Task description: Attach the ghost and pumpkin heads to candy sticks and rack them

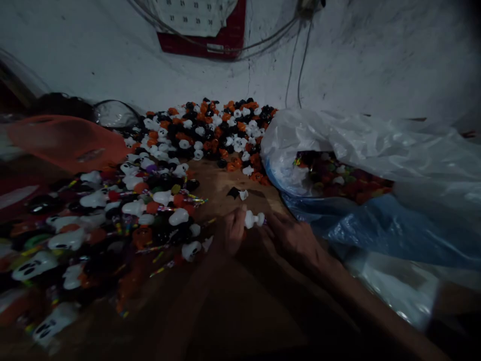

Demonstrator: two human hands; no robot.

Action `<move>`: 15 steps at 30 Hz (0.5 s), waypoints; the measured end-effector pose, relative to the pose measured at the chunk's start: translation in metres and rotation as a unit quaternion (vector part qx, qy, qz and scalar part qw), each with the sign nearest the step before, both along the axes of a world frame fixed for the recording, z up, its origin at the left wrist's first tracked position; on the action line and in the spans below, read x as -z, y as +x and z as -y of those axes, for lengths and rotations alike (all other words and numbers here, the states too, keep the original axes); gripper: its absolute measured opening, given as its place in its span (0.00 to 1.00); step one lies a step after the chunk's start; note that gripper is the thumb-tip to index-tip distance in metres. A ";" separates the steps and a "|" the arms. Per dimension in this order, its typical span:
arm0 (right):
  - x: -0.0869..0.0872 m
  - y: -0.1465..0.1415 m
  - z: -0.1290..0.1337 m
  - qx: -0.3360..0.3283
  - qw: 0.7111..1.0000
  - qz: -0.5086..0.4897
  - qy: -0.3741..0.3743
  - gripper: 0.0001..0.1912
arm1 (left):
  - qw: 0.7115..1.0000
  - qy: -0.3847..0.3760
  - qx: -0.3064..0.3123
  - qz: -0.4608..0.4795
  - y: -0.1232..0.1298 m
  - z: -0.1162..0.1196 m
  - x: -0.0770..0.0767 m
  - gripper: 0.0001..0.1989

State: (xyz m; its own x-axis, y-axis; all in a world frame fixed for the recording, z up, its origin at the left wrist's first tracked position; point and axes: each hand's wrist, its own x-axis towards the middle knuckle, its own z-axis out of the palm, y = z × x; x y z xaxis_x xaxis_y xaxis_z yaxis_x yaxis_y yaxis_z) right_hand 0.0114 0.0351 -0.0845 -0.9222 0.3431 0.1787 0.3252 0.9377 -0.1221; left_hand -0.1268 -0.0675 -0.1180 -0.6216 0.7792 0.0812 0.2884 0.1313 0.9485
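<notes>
A small, glossy white piece with a narrow waist, apparently of moulded plastic, is held just above or on the brown wooden worktop, between the two hands. It looks light and hollow, with stiff walls; by judgement it is hard to crush by a light pinch, but its smooth, rounded surface may slip or roll under the fingertips. The waist seems the surest place for it to be taken hold of, with the wider ends left for steadying.

The left end is pinched by the left hand, whose fingers are curled nearly closed, with the thumb side uppermost. At the other end, a tiny purple bit is met by the fingers of the right hand; that hand is held low and flatter, its fingers bunched, and whether the end is gripped or only touched cannot be told in the dim light. The hands are near each other but apart, joined only by the piece.

Just beyond them, a small white cup-shaped piece is seen beside a black scrap-like piece. The left side is covered by a heap of ghost-faced toys with coloured sticks.
</notes>
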 end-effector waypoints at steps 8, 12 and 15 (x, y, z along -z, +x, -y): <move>0.004 0.002 0.002 -0.047 0.995 0.017 0.082 0.11 | 0.995 -0.030 -0.046 -0.083 0.009 -0.006 -0.001 0.19; 0.011 0.009 0.004 -0.056 0.995 0.027 0.078 0.09 | 0.993 -0.029 -0.040 -0.106 0.016 -0.005 0.002 0.17; 0.010 0.013 0.006 -0.047 0.996 0.033 -0.062 0.08 | 0.995 0.015 -0.023 -0.095 0.019 -0.004 0.004 0.13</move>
